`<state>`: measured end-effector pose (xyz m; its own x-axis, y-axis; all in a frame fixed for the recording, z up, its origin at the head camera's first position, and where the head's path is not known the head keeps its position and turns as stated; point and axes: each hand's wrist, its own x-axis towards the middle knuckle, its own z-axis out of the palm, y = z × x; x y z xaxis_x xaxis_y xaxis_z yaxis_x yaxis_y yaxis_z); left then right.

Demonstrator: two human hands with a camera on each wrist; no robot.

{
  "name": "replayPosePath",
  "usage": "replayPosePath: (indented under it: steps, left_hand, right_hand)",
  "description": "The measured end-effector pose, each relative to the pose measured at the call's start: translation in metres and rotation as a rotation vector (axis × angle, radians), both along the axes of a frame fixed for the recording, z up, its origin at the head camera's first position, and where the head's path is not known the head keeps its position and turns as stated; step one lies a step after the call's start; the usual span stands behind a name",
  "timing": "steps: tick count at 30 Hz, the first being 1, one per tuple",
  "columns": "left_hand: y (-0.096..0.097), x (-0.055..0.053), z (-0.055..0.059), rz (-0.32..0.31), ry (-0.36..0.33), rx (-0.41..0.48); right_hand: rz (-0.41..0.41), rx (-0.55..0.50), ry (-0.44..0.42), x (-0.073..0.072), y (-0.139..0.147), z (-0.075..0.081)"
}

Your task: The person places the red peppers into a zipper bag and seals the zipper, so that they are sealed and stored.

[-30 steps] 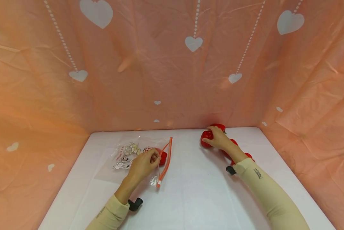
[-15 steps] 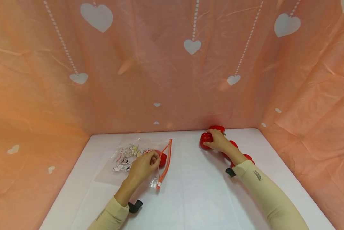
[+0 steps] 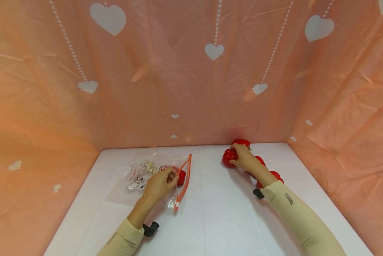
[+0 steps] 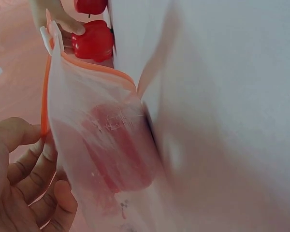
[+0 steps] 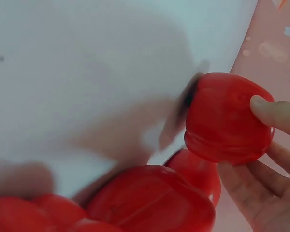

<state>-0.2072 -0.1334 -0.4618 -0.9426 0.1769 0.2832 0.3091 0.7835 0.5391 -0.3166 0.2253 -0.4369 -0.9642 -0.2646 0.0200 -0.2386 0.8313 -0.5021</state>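
My left hand (image 3: 159, 183) pinches the orange zip edge of a clear zip-lock bag (image 3: 141, 174) between thumb and fingers, holding the bag's mouth apart. A red bell pepper (image 3: 181, 177) lies inside near that mouth; through the cloudy plastic it shows in the left wrist view as a red shape (image 4: 123, 150). Over on the right, my right hand (image 3: 245, 159) grips another red bell pepper (image 5: 229, 118), thumb on one side and fingers on the other. Its dark stem end faces the table in the right wrist view. Whether it touches the table I cannot tell.
Several more red bell peppers lie around my right hand: one behind it (image 3: 241, 142), others partly hidden under the forearm, such as a pepper (image 3: 276, 176) near the sleeve. The white table (image 3: 210, 213) ends at orange heart-print sheeting (image 3: 191, 106) behind and at both sides.
My right thumb and the gripped pepper have shifted slightly, the pepper turning a little in the grasp. My left hand and the bag stay where they were.
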Motion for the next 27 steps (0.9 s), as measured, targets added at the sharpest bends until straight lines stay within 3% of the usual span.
replayPosePath:
  steps: [15, 19, 27]
  left_hand:
    - [0.0, 0.001, -0.001, 0.001, 0.015, -0.006]
    - [0.0, 0.001, -0.002, 0.002, 0.01, -0.007]
    - [0.0, 0.0, -0.002, 0.0, 0.021, -0.009]
  right_hand:
    - [-0.068, 0.11, 0.108, 0.021, 0.0, -0.007]
    - [-0.072, 0.033, 0.106, 0.025, 0.0, -0.011]
    - [-0.078, -0.225, 0.072, 0.033, -0.007, -0.021]
